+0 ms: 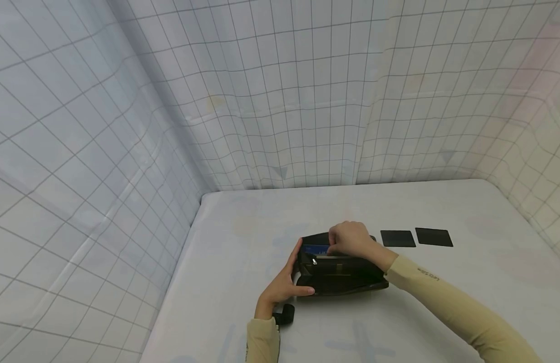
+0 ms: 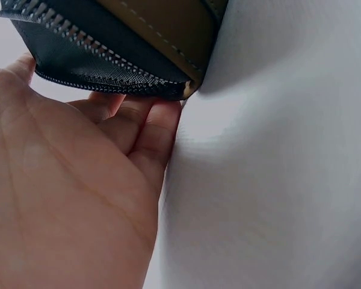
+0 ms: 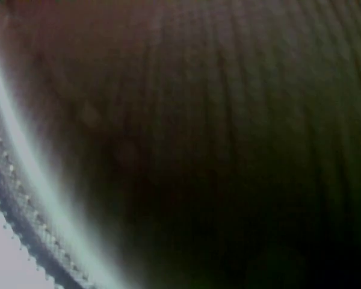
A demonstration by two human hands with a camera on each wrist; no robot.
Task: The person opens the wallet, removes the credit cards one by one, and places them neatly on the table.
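A black zip-around wallet lies unzipped and spread on the white table. My left hand grips its left end, thumb at the near edge and fingers at the far side. In the left wrist view, the fingers support the wallet's zipped corner, where a brown stitched panel shows. Over the wallet's middle, my right hand has its fingers curled and pinches the right part of a blue card inside. The fingertips are partly hidden. A close, dark blur fills the right wrist view, with zipper teeth along its left edge.
Two flat black cards lie side by side on the table, right of the wallet. A small black device sits at the left wrist. White grid-patterned curtains stand behind the table and along both sides.
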